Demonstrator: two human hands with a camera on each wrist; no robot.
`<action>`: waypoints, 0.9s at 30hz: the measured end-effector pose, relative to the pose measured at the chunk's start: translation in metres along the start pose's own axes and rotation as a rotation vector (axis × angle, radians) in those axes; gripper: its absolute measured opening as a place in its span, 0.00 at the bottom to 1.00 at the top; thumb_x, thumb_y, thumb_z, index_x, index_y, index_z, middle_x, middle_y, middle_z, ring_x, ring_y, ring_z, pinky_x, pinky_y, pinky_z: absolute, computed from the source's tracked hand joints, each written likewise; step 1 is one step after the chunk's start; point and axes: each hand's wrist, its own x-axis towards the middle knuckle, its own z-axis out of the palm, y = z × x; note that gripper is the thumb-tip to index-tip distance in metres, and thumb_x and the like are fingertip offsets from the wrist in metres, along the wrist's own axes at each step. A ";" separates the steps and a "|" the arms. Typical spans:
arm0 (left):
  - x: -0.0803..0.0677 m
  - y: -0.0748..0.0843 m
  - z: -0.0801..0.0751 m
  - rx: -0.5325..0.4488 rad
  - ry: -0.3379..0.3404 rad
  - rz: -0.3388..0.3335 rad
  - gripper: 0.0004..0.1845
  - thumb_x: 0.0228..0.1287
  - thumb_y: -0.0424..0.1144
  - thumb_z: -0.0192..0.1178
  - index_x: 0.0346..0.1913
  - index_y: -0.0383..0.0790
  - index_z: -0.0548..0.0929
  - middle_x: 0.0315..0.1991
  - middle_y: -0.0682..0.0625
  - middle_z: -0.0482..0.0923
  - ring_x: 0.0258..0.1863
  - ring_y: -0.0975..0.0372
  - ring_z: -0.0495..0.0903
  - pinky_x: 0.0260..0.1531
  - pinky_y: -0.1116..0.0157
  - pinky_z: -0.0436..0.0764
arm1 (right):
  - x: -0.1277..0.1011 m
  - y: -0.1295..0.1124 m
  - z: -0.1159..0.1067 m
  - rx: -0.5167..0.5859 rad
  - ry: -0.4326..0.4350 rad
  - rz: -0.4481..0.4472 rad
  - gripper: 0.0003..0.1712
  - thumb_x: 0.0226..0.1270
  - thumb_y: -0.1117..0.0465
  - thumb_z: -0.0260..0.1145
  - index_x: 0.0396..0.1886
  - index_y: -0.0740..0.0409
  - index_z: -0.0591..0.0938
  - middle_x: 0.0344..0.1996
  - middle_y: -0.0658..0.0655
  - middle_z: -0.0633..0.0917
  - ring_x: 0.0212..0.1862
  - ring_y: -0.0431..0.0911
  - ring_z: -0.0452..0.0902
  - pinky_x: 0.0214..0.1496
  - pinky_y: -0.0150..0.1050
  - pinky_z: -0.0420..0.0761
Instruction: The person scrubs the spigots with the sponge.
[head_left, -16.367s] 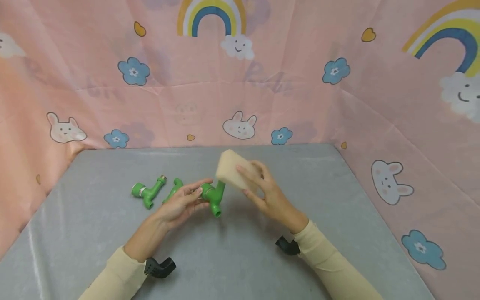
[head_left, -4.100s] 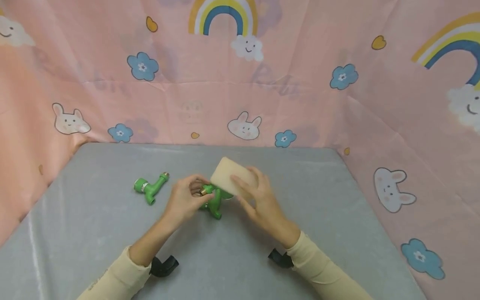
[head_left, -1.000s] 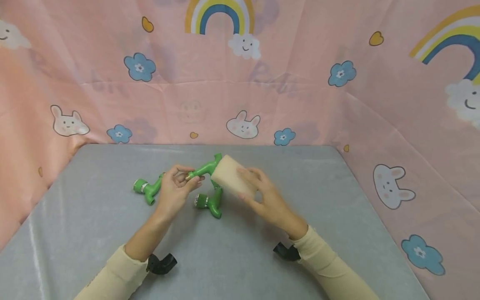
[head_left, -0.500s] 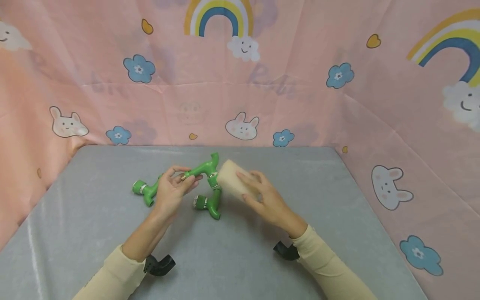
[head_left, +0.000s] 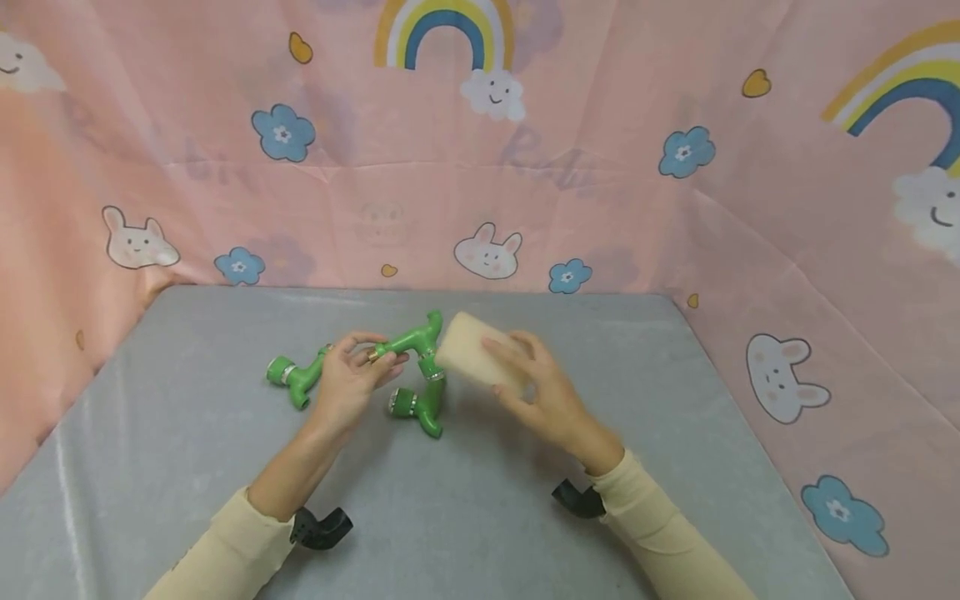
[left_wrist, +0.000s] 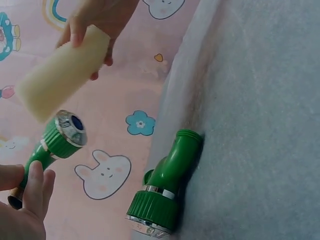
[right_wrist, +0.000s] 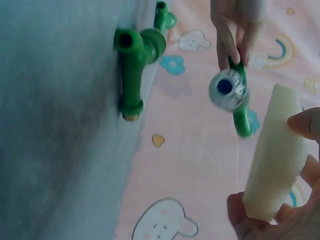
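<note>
L hand [head_left: 347, 385] pinches the brass-tipped end of a green plastic faucet [head_left: 411, 339], holding it up off the grey table mat [head_left: 187, 467]; chrome-ringed spout [left_wrist: 70, 128] faces the R hand. R hand [head_left: 542, 392] grips a beige sponge block [head_left: 471, 358], fingers + thumb wrapped round it, its end just beside the faucet head, maybe touching; can't tell for sure. Vs 0.5 s ago: sponge tilted a bit higher, R hand shifted slightly right; L hand and faucet about the same. 4 s ago the held faucet was low at the mat, now lifted. Second faucet [head_left: 420, 406] lies on the mat below the held one, third faucet [head_left: 294, 380] left of L hand; both unmoved. Pink cartoon-print cloth [head_left: 600, 208] behind.
</note>
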 end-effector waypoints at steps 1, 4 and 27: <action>0.000 0.000 0.001 0.021 -0.007 0.006 0.14 0.72 0.23 0.55 0.57 0.29 0.70 0.54 0.33 0.80 0.43 0.69 0.88 0.52 0.70 0.86 | 0.000 -0.002 0.002 -0.012 0.009 -0.031 0.33 0.65 0.62 0.70 0.71 0.49 0.76 0.64 0.68 0.72 0.61 0.61 0.73 0.52 0.53 0.82; -0.002 0.000 0.002 0.081 -0.044 0.024 0.15 0.71 0.22 0.56 0.58 0.25 0.71 0.51 0.38 0.82 0.42 0.69 0.88 0.49 0.70 0.87 | -0.002 -0.006 0.008 -0.061 0.017 -0.106 0.33 0.63 0.62 0.72 0.69 0.49 0.77 0.63 0.67 0.72 0.62 0.62 0.71 0.55 0.55 0.82; -0.001 0.005 -0.002 0.114 0.045 0.077 0.18 0.67 0.25 0.62 0.58 0.23 0.76 0.36 0.59 0.86 0.37 0.70 0.87 0.45 0.72 0.88 | 0.001 -0.001 0.000 -0.068 0.134 -0.120 0.33 0.59 0.69 0.73 0.66 0.53 0.79 0.64 0.70 0.71 0.62 0.65 0.69 0.56 0.61 0.79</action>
